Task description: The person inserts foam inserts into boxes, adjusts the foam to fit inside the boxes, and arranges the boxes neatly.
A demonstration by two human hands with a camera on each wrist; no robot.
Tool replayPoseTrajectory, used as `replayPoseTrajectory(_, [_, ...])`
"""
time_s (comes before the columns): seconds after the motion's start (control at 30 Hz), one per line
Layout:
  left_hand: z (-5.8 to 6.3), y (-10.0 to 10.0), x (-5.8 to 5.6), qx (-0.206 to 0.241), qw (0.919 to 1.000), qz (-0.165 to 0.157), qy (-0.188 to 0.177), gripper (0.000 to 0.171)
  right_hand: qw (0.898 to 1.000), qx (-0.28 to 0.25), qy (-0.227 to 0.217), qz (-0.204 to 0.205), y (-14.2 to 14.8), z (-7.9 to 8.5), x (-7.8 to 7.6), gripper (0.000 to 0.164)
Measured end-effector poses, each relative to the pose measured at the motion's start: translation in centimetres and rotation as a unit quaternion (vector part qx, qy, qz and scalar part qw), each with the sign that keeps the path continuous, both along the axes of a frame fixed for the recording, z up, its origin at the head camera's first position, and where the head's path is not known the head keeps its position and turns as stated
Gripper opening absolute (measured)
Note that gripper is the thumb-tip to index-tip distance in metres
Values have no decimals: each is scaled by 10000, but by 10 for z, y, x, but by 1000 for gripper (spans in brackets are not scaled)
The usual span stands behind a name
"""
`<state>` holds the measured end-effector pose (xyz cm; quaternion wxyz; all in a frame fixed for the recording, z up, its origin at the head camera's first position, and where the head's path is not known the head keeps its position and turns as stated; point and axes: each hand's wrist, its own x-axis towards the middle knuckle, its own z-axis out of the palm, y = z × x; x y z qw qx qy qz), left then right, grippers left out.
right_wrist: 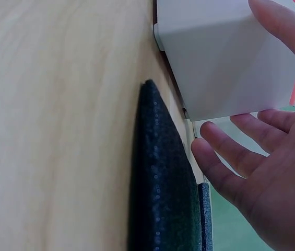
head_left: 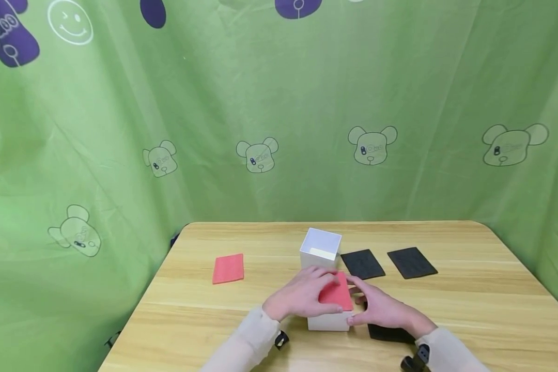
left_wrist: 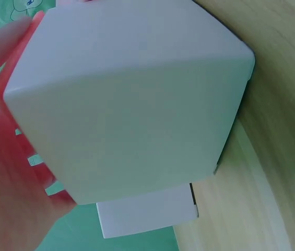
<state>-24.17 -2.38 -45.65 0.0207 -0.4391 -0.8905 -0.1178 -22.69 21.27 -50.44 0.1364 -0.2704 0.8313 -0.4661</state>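
A white box (head_left: 329, 323) stands near the front of the table, its top covered by a red square sheet (head_left: 337, 294). My left hand (head_left: 302, 294) lies over the sheet from the left, its fingers and thumb spread across it. In the left wrist view, that hand's thumb runs along the sheet's edge beside the box wall. With my right hand (head_left: 383, 307) I hold the box's right side, thumb at the front and fingers toward the back. The right wrist view shows two of its fingertips clear of the box. The inside of this box is hidden.
Behind the held box stands a second, open-topped white box (head_left: 321, 245). Another red sheet (head_left: 228, 268) lies at left. Two black sheets (head_left: 363, 263) (head_left: 412, 262) lie at back right, and a third black sheet (head_left: 390, 334) is under the right hand. A green curtain (head_left: 307, 191) hangs behind the table.
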Motion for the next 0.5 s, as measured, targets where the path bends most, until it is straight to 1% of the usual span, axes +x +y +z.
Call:
replayPoseTrajectory(0.3, [-3, 2, 1, 57, 10000, -40, 52, 61, 10000, -17, 18, 29, 0, -1, 1, 98])
replayPoseTrajectory(0.5, [-4, 3, 0, 4, 9993, -279, 242, 57, 10000, -28, 71, 22, 0, -1, 0, 96])
